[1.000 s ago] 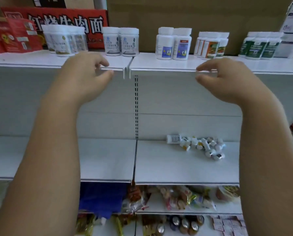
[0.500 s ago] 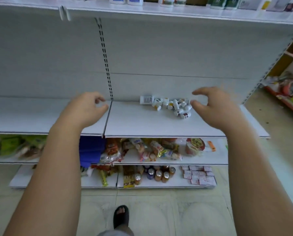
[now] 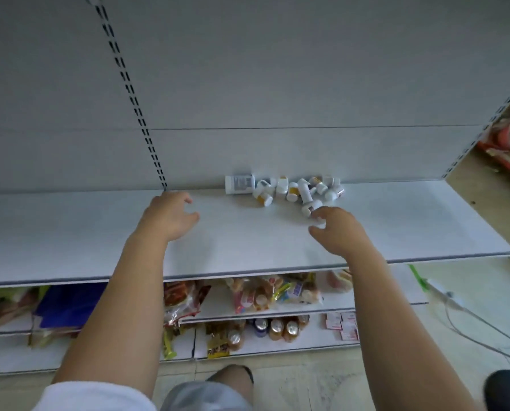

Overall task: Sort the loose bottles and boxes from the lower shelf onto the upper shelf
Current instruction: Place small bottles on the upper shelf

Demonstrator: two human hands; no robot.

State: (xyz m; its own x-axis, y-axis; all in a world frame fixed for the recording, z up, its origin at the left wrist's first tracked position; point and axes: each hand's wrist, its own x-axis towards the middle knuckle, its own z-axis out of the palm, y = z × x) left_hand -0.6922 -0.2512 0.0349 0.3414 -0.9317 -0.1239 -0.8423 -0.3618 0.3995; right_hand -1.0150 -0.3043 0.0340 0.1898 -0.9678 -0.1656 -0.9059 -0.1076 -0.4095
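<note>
White metal lower shelf (image 3: 99, 238) has plenty of bare room up front. The bottle pile (image 3: 283, 191) lies at the rear, tight against the back panel (image 3: 307, 84). Both hands are empty with fingers loosely spread: left hand (image 3: 167, 216) off to the side, right hand (image 3: 337, 229) just beside the nearest small bottle (image 3: 310, 207). I reckon it's light, slick and rolls easily, so I'd pinch across its body.

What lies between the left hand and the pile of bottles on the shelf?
Only bare shelf lies between the left hand and the bottles, as the head view shows.
</note>
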